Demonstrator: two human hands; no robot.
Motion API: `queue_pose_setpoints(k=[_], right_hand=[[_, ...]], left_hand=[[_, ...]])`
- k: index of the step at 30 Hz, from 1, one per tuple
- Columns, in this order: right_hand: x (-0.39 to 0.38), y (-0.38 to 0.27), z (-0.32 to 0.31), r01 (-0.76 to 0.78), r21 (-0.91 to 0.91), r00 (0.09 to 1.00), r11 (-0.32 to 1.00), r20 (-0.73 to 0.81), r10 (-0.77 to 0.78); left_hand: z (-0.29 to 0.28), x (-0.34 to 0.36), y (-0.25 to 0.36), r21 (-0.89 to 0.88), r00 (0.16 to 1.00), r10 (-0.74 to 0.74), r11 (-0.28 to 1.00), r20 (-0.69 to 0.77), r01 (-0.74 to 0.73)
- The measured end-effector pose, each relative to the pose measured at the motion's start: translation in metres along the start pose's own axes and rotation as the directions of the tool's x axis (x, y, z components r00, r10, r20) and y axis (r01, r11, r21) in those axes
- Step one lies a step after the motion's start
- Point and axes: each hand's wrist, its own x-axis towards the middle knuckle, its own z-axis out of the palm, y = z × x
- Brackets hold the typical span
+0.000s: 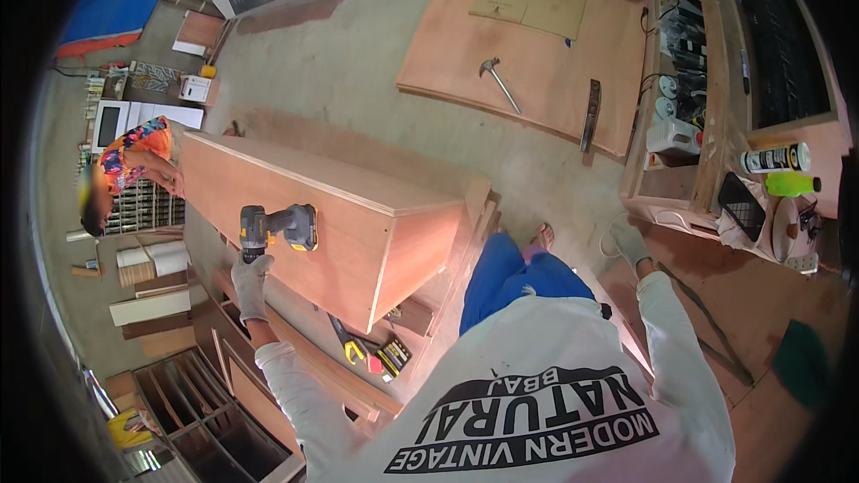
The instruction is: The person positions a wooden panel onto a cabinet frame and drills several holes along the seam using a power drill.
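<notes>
My left hand (250,286), in a pale glove, grips a black-and-yellow cordless drill (277,227) by its chuck end. The drill lies sideways against the long plywood box (327,228), its battery pointing right. To my right, my gloved right hand (630,243) hangs low beside the wooden workbench, fingers loosely stretched out and apparently holding nothing. A thin pale cord (602,246) loops right by it. At the box's far left end, a co-worker (139,161) in a bright patterned top has their hands at its edge.
Tools with yellow parts (355,356) lie below the box. A hammer (499,85) and a dark level-like bar (591,114) rest on a plywood sheet (438,63). Bottles (775,158) stand on the right workbench (707,139). Dark shelving frames (215,420) occupy the lower left.
</notes>
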Motion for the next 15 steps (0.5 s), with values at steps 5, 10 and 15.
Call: queue_pose_setpoints(k=[5,10,15], right_hand=[[-0.002,-0.001,0.014,-0.076,0.264,0.994,0.961,0.099,0.051],[0.097,-0.109,-0.058,-0.374,0.456,0.892,0.807,0.417,0.178],[0.227,-0.186,-0.166,-0.018,0.435,0.996,0.900,0.083,-0.020]], left_hand=[[-0.023,0.011,-0.031,0.107,0.999,-0.008,0.994,-0.038,0.012],[-0.042,0.016,-0.029,0.154,0.997,-0.050,0.986,-0.054,0.058],[-0.014,0.017,-0.004,0.323,0.977,-0.097,0.933,-0.191,0.156]])
